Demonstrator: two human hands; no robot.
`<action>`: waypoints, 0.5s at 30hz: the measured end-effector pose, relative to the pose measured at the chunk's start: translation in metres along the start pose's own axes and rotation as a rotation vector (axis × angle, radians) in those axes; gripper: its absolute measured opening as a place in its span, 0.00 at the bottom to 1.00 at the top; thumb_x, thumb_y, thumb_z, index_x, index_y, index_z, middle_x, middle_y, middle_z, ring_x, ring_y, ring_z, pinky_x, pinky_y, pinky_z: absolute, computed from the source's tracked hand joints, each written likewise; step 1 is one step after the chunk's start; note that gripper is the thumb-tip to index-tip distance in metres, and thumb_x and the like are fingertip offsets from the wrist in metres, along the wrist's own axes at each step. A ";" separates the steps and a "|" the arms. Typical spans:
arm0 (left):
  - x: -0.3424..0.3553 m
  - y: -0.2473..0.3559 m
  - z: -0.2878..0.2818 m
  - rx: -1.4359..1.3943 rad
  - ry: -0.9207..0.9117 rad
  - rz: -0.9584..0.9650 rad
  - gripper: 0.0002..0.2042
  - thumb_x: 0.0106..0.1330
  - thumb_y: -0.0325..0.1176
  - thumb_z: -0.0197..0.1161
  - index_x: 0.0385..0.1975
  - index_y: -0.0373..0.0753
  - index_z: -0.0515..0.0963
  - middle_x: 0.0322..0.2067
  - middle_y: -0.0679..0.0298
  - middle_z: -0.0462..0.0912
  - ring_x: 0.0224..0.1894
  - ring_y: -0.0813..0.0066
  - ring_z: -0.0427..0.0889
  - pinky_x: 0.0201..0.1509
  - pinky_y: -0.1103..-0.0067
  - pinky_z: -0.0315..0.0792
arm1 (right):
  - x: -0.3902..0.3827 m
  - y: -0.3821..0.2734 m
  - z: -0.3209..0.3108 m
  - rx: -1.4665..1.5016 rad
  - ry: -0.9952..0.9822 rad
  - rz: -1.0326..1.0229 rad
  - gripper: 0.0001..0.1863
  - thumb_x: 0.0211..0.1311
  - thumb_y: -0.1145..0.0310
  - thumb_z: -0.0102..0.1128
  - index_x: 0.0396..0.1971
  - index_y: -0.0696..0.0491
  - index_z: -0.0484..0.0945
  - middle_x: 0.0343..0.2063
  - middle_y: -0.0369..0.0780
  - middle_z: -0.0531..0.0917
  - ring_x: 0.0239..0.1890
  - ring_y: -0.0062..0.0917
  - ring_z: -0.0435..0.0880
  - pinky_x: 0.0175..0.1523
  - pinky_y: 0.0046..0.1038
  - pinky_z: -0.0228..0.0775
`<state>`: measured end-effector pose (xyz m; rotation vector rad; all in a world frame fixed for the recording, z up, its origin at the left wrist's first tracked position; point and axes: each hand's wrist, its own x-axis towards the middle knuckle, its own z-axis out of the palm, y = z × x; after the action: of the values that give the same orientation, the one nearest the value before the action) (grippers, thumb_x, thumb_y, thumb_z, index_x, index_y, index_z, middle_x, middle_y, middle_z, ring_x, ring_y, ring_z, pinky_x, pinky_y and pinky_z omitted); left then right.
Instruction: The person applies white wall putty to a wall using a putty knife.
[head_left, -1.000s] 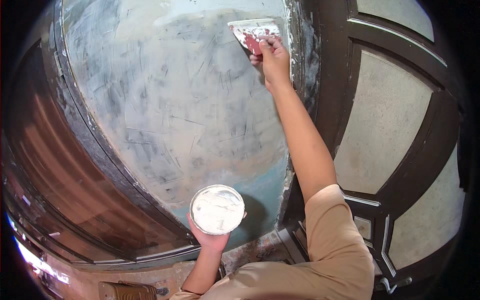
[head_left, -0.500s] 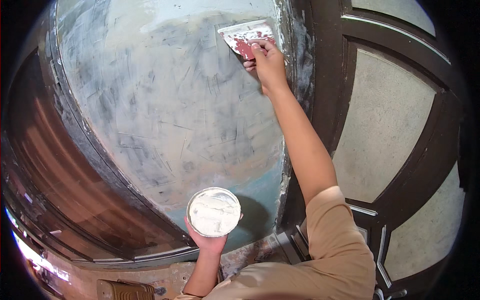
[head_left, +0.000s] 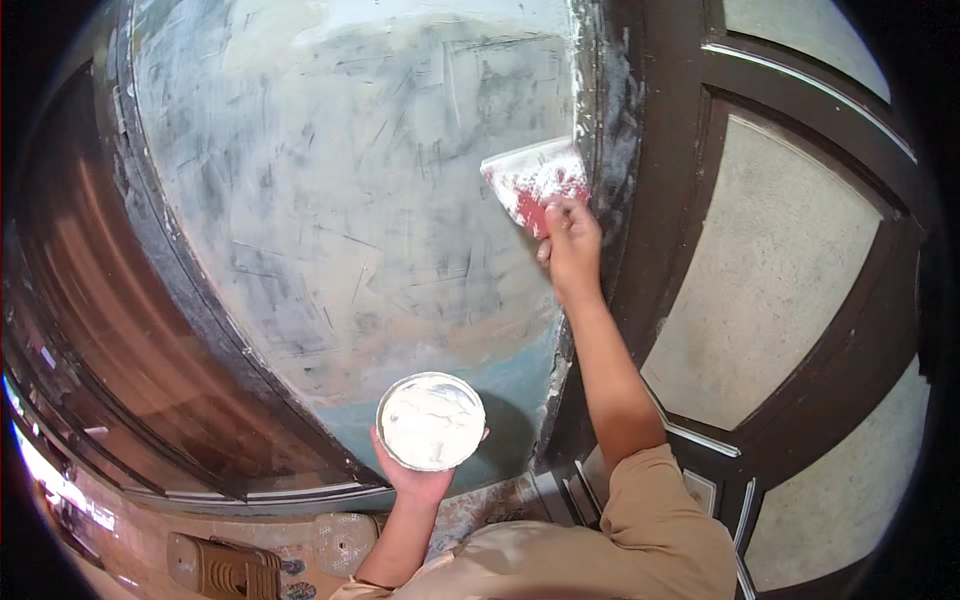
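Observation:
My right hand (head_left: pixel 574 252) grips a wide red putty spreader (head_left: pixel 545 190) smeared with white filler. Its straight edge points up and lies at or close to the right side of a patchy grey and blue wall (head_left: pixel 330 190); whether it touches there I cannot tell. Low in front of the wall, my left hand (head_left: pixel 420 484) holds a round tub (head_left: pixel 381 437) from beneath, fingers curled round its side. White putty (head_left: pixel 432 418) fills the tub almost to the rim, its surface streaked and uneven.
A dark wooden door frame with pale panels (head_left: pixel 765 280) stands close on the right. On the left is a brown glazed window (head_left: pixel 120 330) with a dark frame. Brown stools (head_left: pixel 222 566) and a speckled seat (head_left: pixel 343 541) are on the floor below.
The spreader has come down along the wall's right side with my right hand, and my right arm is more bent. My left hand still holds the tub. The view has shifted slightly.

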<state>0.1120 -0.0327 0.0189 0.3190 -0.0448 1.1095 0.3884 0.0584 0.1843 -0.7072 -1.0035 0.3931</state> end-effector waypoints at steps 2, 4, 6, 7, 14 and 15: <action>0.000 0.002 -0.002 -0.017 0.015 -0.035 0.39 0.68 0.67 0.44 0.74 0.51 0.58 0.75 0.57 0.56 0.74 0.42 0.57 0.67 0.27 0.49 | 0.023 -0.042 0.023 0.037 -0.013 -0.055 0.10 0.76 0.65 0.55 0.46 0.56 0.78 0.28 0.31 0.78 0.18 0.11 0.70 0.21 0.16 0.60; 0.000 0.004 0.000 0.011 0.044 -0.023 0.39 0.68 0.67 0.44 0.74 0.51 0.58 0.75 0.57 0.57 0.74 0.42 0.57 0.67 0.27 0.49 | 0.065 -0.070 0.056 0.102 -0.047 -0.169 0.11 0.76 0.66 0.54 0.49 0.56 0.79 0.29 0.33 0.80 0.19 0.13 0.72 0.24 0.18 0.65; -0.001 0.008 0.003 0.054 0.035 -0.007 0.39 0.67 0.69 0.39 0.74 0.53 0.58 0.75 0.59 0.57 0.74 0.42 0.58 0.66 0.27 0.52 | 0.089 -0.074 0.083 0.135 -0.056 -0.203 0.12 0.75 0.65 0.55 0.49 0.55 0.80 0.29 0.34 0.80 0.20 0.14 0.74 0.25 0.19 0.67; 0.000 0.011 0.002 0.018 0.047 -0.013 0.40 0.67 0.70 0.40 0.74 0.52 0.58 0.75 0.59 0.57 0.74 0.42 0.57 0.66 0.27 0.52 | 0.096 -0.069 0.094 0.100 -0.063 -0.171 0.12 0.75 0.66 0.55 0.50 0.56 0.79 0.29 0.34 0.81 0.20 0.14 0.74 0.25 0.19 0.67; -0.019 0.057 -0.009 0.082 0.055 0.061 0.41 0.65 0.71 0.45 0.74 0.53 0.58 0.75 0.59 0.56 0.74 0.42 0.58 0.66 0.27 0.53 | -0.063 0.095 0.052 -0.018 0.003 0.224 0.12 0.75 0.69 0.56 0.51 0.58 0.77 0.30 0.36 0.80 0.24 0.17 0.79 0.25 0.21 0.71; -0.021 0.059 -0.010 0.078 0.045 0.046 0.41 0.65 0.71 0.45 0.74 0.53 0.58 0.75 0.59 0.56 0.74 0.42 0.58 0.66 0.27 0.53 | -0.101 0.127 0.029 0.022 0.057 0.218 0.12 0.75 0.68 0.56 0.50 0.58 0.76 0.30 0.36 0.81 0.24 0.17 0.78 0.25 0.21 0.71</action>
<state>0.0494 -0.0242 0.0194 0.3640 0.0315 1.1652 0.3149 0.0984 0.0422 -0.8064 -0.8695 0.5699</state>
